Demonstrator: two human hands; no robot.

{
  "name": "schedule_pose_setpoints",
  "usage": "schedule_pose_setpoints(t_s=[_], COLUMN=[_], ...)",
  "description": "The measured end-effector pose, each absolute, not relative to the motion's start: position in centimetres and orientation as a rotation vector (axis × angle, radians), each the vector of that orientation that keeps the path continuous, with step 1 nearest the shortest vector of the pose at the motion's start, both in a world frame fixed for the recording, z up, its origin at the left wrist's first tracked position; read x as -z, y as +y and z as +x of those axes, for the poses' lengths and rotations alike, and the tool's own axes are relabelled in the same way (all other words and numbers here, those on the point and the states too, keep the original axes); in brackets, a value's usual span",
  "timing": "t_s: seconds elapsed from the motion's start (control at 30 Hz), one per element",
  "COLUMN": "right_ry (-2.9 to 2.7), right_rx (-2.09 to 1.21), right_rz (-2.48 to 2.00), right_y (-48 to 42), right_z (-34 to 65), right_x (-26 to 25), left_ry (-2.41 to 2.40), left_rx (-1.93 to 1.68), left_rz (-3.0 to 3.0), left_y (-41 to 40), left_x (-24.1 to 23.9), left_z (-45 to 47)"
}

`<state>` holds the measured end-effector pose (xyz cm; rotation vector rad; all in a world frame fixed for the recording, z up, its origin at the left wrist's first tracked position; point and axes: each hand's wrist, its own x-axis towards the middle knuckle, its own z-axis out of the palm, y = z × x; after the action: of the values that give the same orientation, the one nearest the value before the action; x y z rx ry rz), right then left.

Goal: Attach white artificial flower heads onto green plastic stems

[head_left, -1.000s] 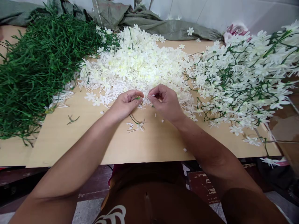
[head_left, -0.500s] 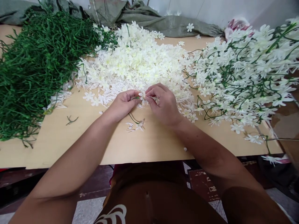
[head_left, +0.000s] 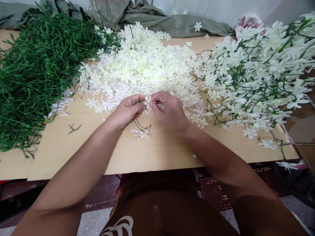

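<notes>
Loose sprig [head_left: 145, 132] on table [head_left: 157, 157], nearer than the hands. Left hand [head_left: 126, 109]: thumb and forefinger pinched together on green stem [head_left: 141, 101]. Right hand [head_left: 170, 111]: thumb and fingertips pinched at right side of white flower [head_left: 148, 100]. Flower lies between both sets of fingertips, petals facing viewer; stem's visible bit runs roughly left-right, remainder hidden. Beyond: blossom heap [head_left: 145, 62].

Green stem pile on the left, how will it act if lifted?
The green stem pile would probably snag, since it looks tangled. It may feel light, being made of thin pieces, and perhaps springy, as many hold curves.
</notes>
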<state>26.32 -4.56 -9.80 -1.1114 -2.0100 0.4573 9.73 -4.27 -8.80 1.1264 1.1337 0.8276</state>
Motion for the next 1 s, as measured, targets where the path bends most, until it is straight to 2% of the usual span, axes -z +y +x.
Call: schedule_pose_setpoints(t_s=[0.2, 0.67, 0.8, 1.0], right_ry=[-2.023, -1.837, -1.884, -1.951], right_rx=[-0.464, -0.907, -0.765, -0.49], right_rz=[-1.034, -1.054, -1.1, -0.93], right_y=[-4.39, -3.91, -4.17, -4.29], right_z=[26.35, 26.51, 26.43, 26.4], right_x=[10.21, 10.39, 10.52, 10.64], left_ry=[1.052, 1.067, 1.073, 1.099], left_rx=[-0.742, -0.742, -0.766, -0.766], left_rz=[1.193, 1.271, 1.365, 1.415], left_y=[-3.96, -4.0, -4.01, -4.08], left_x=[8.86, 9.06, 9.14, 9.03], left_z=[9.19, 9.22, 9.3, 9.25])
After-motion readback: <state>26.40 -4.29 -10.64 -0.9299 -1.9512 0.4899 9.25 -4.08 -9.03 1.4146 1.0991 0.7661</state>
